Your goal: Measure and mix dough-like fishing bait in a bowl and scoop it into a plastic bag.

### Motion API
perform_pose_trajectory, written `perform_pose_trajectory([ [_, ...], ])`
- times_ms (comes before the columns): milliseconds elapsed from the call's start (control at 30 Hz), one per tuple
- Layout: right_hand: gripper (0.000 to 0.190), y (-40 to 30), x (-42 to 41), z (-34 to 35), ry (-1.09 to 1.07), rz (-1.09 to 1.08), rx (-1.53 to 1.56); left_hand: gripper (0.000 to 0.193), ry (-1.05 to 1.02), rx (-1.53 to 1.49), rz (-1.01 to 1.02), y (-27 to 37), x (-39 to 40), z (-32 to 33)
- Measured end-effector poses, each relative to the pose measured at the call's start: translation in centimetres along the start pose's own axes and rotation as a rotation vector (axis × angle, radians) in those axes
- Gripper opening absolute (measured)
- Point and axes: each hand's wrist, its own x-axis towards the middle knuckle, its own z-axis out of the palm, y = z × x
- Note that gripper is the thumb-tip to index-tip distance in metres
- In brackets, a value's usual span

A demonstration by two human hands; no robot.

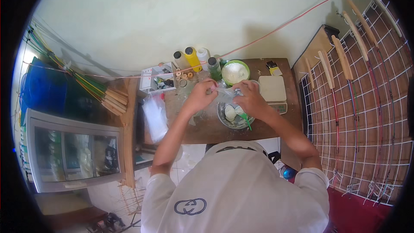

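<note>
A thin piece of clear plastic [225, 91], which looks like a small bag, is stretched between my two hands above the wooden table [207, 134]. My left hand [202, 95] pinches one end, with something pinkish at its fingertips. The other end is gripped by my right hand [251, 99]. Just below them stands a metal bowl [223, 119] with pale dough smeared on its wall. Inside it lie a dough lump [230, 113] and a green spoon or spatula [247, 122], its handle over the rim. My right hand partly hides the bowl.
Behind my hands are a green bowl of white powder [235, 72], a dark-capped bottle [214, 69] and a yellow bottle [193, 60]. A kitchen scale [272, 90] stands right. Left are a white divided box [157, 79] and plastic bags [155, 116]. A wire rack [365, 110] borders the right.
</note>
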Motion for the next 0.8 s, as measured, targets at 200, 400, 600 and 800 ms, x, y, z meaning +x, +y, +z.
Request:
perform_pose_trajectory([
  [200, 0.005, 0.6, 0.2, -0.5, 0.044, 0.082, 0.211, 0.042, -0.16, -0.516, 0.075, -1.3, -1.3, 0.8],
  [400, 0.008, 0.6, 1.1, -0.9, 0.079, 0.166, 0.415, 0.1, -0.295, -0.689, 0.047, -2.3, -2.8, 3.5],
  [600, 0.009, 0.7, 1.4, -1.0, 0.118, 0.309, 0.547, 0.093, -0.428, -0.579, -0.189, -2.4, -2.2, 4.5],
  [800, 0.011, 1.5, 1.6, -0.7, 0.223, 0.456, 0.682, 0.073, -0.546, -0.809, -0.153, -2.9, -2.5, 5.6],
])
